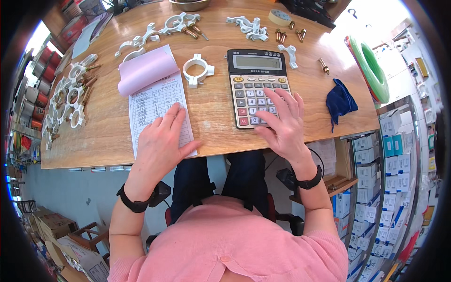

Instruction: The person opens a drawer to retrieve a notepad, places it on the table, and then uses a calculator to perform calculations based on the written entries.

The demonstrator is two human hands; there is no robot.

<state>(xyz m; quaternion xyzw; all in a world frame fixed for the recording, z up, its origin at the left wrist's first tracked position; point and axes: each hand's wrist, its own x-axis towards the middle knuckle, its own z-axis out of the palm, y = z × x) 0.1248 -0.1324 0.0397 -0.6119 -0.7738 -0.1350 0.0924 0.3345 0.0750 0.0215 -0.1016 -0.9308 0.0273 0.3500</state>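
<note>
My left hand rests flat on a receipt pad with handwritten rows, its index and middle fingertips touching the filled lines. The pad's pink top sheets are folded back over its far end. Over the lower right keys of a desk calculator hovers my right hand, fingers spread and holding nothing. Whether a fingertip presses a key, I cannot tell. The calculator's grey display faces me. Between pad and calculator lies a white plastic pipe clamp.
More white pipe clamps with brass-coloured bolts lie at the table's left. Others sit at the back near a tape roll. A loose anchor bolt, a blue velvet pouch and green coiled tubing are on the right. Boxed shelves stand beyond.
</note>
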